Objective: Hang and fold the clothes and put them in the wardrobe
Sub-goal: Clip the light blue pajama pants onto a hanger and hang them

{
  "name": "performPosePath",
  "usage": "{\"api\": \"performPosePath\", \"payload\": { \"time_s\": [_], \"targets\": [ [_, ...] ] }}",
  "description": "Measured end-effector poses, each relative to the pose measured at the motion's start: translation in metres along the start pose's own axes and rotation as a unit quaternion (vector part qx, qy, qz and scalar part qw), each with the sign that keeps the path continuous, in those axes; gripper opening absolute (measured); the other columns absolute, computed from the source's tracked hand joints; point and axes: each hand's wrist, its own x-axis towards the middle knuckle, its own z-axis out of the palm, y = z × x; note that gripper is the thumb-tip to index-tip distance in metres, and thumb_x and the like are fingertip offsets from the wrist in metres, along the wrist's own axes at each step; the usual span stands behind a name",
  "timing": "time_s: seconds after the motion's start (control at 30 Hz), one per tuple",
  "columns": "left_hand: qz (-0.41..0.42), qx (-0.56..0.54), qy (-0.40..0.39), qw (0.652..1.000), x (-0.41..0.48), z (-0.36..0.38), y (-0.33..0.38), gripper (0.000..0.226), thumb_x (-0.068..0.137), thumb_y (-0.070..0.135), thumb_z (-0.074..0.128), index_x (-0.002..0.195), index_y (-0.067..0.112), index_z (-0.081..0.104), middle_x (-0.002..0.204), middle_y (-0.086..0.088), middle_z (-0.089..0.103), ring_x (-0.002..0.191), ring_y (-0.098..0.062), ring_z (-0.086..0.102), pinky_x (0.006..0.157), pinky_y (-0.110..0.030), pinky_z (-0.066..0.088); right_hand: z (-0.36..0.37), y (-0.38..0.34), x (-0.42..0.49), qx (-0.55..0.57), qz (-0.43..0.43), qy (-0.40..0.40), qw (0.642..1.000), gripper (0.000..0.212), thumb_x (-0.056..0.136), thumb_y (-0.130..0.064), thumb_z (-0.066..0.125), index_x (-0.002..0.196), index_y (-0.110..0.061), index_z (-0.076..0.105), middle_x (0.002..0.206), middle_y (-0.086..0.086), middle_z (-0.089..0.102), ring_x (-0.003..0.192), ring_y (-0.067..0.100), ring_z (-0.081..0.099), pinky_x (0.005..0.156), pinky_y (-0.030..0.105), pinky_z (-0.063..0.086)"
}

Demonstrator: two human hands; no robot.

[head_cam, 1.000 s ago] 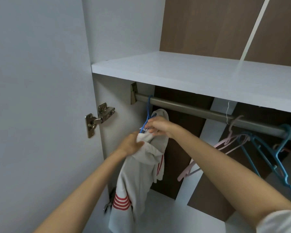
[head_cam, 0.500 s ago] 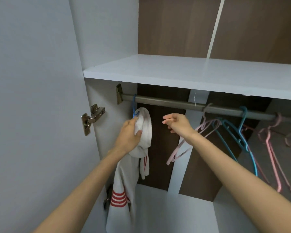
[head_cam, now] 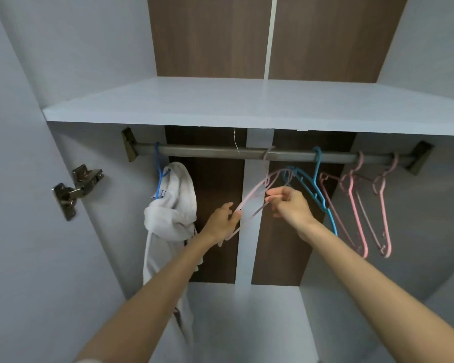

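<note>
The left hand (head_cam: 223, 221) and right hand (head_cam: 291, 206) both hold the pink hanger (head_cam: 252, 194), mid frame. A white top (head_cam: 171, 205) hangs left.

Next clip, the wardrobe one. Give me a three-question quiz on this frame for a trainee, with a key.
1. True or false: the white garment hangs at the right end of the rail.
2. The left hand and the right hand both grip which hanger? A the pale pink hanger; B a teal one; C none.
3. Fill in: the garment's own hanger is coloured ___.
Key: 1 false, it hangs at the left end; 2 A; 3 blue.
</note>
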Motion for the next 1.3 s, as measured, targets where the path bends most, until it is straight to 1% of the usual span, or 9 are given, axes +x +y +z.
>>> {"api": "performPosePath", "payload": {
  "time_s": [0.1, 0.17, 0.33, 0.43, 0.63, 0.9, 1.03, 1.13, 1.3],
  "targets": [
    [-0.017, -0.051, 0.002, 0.999, 0.009, 0.016, 0.010, 0.043, 0.101, 0.035, 0.035, 0.137, 0.011, 0.037, 0.107, -0.003, 0.058, 0.083, -0.015, 0.057, 0.061, -0.018, 0.046, -0.006, 0.006, 0.003, 0.005, 0.007, -0.008, 1.000, 0.020, 0.095, -0.009, 0.051, 0.113, -0.008, 0.059, 0.109, 0.010, 0.061, 0.101, 0.022, 0.060, 0.072, 0.018, 0.050],
    [-0.015, -0.069, 0.020, 0.997, 0.012, 0.024, 0.015, 0.036, 0.102, 0.030, 0.033, 0.125, 0.008, 0.047, 0.086, 0.001, 0.052, 0.068, -0.009, 0.049, 0.057, -0.015, 0.041, -0.012, 0.011, 0.006, 0.005, 0.012, -0.013, 1.000, 0.019, 0.095, -0.010, 0.052, 0.113, -0.009, 0.059, 0.108, 0.009, 0.062, 0.100, 0.020, 0.060, 0.070, 0.016, 0.049],
    [0.021, -0.049, 0.089, 0.995, 0.022, 0.029, 0.024, 0.030, 0.102, 0.020, 0.032, 0.108, 0.003, 0.056, 0.105, -0.017, 0.059, 0.079, -0.017, 0.055, 0.063, -0.011, 0.041, -0.021, 0.021, 0.016, -0.007, 0.017, -0.028, 0.999, 0.019, 0.095, -0.009, 0.052, 0.112, -0.009, 0.059, 0.109, 0.008, 0.062, 0.102, 0.019, 0.058, 0.082, 0.022, 0.048],
    [0.032, -0.052, 0.081, 0.995, 0.023, 0.027, 0.030, 0.024, 0.102, 0.019, 0.032, 0.099, 0.007, 0.053, 0.094, -0.011, 0.052, 0.093, -0.027, 0.058, 0.071, -0.018, 0.042, -0.021, 0.018, 0.023, -0.004, 0.017, -0.034, 0.999, 0.020, 0.095, -0.010, 0.052, 0.115, -0.010, 0.058, 0.113, 0.007, 0.062, 0.108, 0.018, 0.057, 0.086, 0.025, 0.046],
    [0.079, -0.071, 0.112, 0.988, 0.009, 0.016, 0.031, 0.023, 0.103, 0.019, 0.029, 0.097, 0.011, 0.050, 0.087, 0.001, 0.047, 0.076, -0.005, 0.047, 0.066, -0.010, 0.038, -0.017, 0.005, 0.032, 0.048, 0.008, -0.049, 0.998, 0.021, 0.097, -0.016, 0.051, 0.117, -0.015, 0.054, 0.117, 0.006, 0.058, 0.107, 0.020, 0.057, 0.075, 0.020, 0.050],
    [0.100, -0.084, 0.101, 0.986, -0.025, 0.016, 0.014, 0.023, 0.102, 0.023, 0.031, 0.097, 0.011, 0.050, 0.069, 0.004, 0.043, 0.061, -0.008, 0.043, 0.058, -0.013, 0.038, 0.001, -0.014, 0.022, 0.120, 0.026, -0.113, 0.986, 0.025, 0.098, -0.020, 0.049, 0.118, -0.010, 0.060, 0.104, 0.001, 0.061, 0.090, 0.009, 0.057, 0.068, 0.018, 0.048],
    [0.075, -0.093, 0.053, 0.991, -0.049, 0.018, 0.010, 0.019, 0.101, 0.022, 0.036, 0.097, 0.013, 0.052, 0.069, 0.001, 0.048, 0.059, -0.008, 0.047, 0.052, -0.012, 0.043, 0.005, -0.013, 0.007, 0.122, 0.033, -0.119, 0.985, 0.018, 0.095, -0.018, 0.055, 0.107, -0.011, 0.066, 0.099, 0.001, 0.066, 0.090, 0.012, 0.059, 0.070, 0.019, 0.049],
    [0.074, -0.096, -0.017, 0.992, -0.068, 0.018, 0.007, 0.011, 0.098, 0.019, 0.044, 0.092, 0.018, 0.054, 0.073, 0.001, 0.057, 0.066, -0.008, 0.057, 0.061, -0.016, 0.049, 0.005, -0.013, -0.009, 0.123, 0.034, -0.128, 0.984, 0.012, 0.093, -0.016, 0.058, 0.102, -0.011, 0.065, 0.091, 0.001, 0.069, 0.084, 0.011, 0.060, 0.067, 0.018, 0.048],
    [0.075, -0.091, -0.084, 0.989, -0.109, 0.021, 0.007, 0.018, 0.096, 0.019, 0.049, 0.106, 0.005, 0.056, 0.081, 0.003, 0.063, 0.070, -0.003, 0.062, 0.062, -0.012, 0.048, 0.004, -0.013, -0.046, 0.073, 0.043, -0.137, 0.987, 0.016, 0.092, -0.015, 0.060, 0.105, -0.007, 0.066, 0.080, -0.002, 0.069, 0.074, 0.009, 0.062, 0.060, 0.015, 0.047]
  ]
}}
